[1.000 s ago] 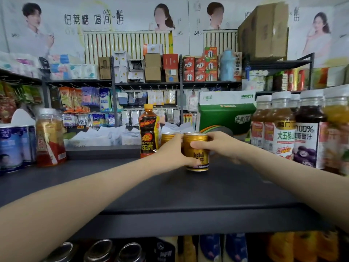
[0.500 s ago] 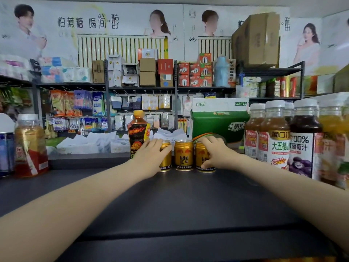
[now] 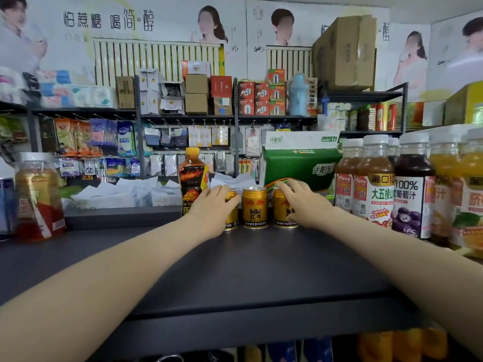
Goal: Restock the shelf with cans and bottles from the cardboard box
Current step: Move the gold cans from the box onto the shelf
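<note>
Cans: three gold ones in a row at the back of the dark shelf, upright. Landmark is the middle can, standing free with its label facing you. Left can touches it or nearly so; your left hand is wrapped around that one, fingers curled on its near side. Right can sits just beside the middle one; your right hand covers its top and right side. Neither can looks lifted.

To finish the step well, I'd say: keep both outer cans flat on the shelf, square them to the middle can, then let go straight back so nothing tips. Watch the orange-capped bottle just left of the left can, and the green carton behind the right one.

Can't confirm: how firmly either hand squeezes, since the palms hide the contact. Gaps between the cans are partly covered. The cardboard box you're stocking from isn't in view. Lower shelf items are cut off at the bottom edge.
</note>
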The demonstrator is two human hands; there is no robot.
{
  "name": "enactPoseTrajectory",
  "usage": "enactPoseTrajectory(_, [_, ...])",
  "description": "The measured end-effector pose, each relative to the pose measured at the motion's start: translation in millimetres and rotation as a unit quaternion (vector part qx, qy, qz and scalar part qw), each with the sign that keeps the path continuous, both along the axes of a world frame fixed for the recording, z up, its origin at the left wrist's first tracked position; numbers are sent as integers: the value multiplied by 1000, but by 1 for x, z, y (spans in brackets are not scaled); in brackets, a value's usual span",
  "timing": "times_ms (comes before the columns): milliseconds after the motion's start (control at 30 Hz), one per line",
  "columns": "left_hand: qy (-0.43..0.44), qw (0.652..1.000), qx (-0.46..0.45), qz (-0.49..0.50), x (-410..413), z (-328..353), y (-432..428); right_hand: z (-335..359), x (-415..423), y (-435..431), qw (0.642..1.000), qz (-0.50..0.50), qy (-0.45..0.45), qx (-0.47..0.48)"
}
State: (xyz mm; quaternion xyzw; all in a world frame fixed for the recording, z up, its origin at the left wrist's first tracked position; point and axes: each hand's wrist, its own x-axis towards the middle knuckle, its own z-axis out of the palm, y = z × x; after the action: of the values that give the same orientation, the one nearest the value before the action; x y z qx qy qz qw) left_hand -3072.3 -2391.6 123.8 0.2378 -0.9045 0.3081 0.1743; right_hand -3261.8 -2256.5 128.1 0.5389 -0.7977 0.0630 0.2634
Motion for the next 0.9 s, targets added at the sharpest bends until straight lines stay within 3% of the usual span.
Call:
enactPoseTrajectory(100, [16,999,31,-27,5,7,12,5,13,10,995,1,100,-2])
enactPoseTrajectory(200, [72,992,70,-74,13,16,23,8,28,22,991,-1,134,-24])
enactPoseTrajectory(500, [103,980,143,-97,55,9,70,-4,107,53,995,62,58,-53])
enactPoseTrajectory(700, [87,989,122,-4,131,-2,113,-25,191,71,988,127,-5,-88])
enactPoseTrajectory(900, [240,967,79,44,246,-58,170,-76,280,89,953,254,-47,-160])
